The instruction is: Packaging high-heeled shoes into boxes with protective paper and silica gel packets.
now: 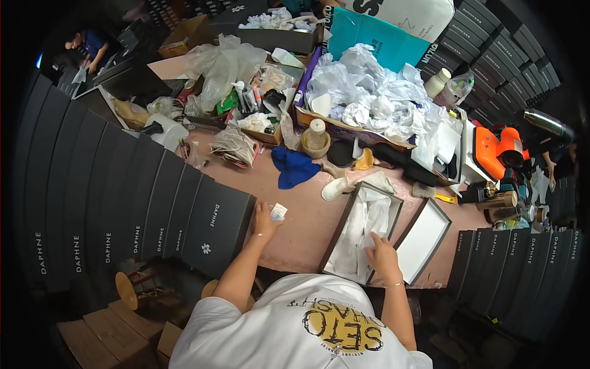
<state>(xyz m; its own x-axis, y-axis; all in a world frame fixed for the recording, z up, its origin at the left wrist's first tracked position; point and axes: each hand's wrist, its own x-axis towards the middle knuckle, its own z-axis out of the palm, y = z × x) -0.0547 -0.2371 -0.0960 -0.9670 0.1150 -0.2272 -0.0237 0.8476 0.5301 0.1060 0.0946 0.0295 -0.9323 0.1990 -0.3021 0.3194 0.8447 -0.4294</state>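
Note:
My left hand (264, 221) is at the pink tabletop's left part, beside the stacked dark boxes, with its fingers closed on the edge of a small white packet (279, 211). In front of me lies an open dark-grey shoe box (339, 232) with a white inside. White tissue paper (361, 230) fills it and covers whatever lies beneath. My right hand (384, 257) reaches over the box's right wall, fingers apart and touching the paper. The box lid (424, 237) lies white side up, right of that hand.
Dark shoe boxes (147, 203) rise at the left, with more stacked boxes (522, 261) at the right. A blue cloth (296, 167), a brush (424, 190) and a carton of crumpled paper (369, 92) occupy the far side. An orange device (496, 147) stands right. Another person (95, 49) works far left.

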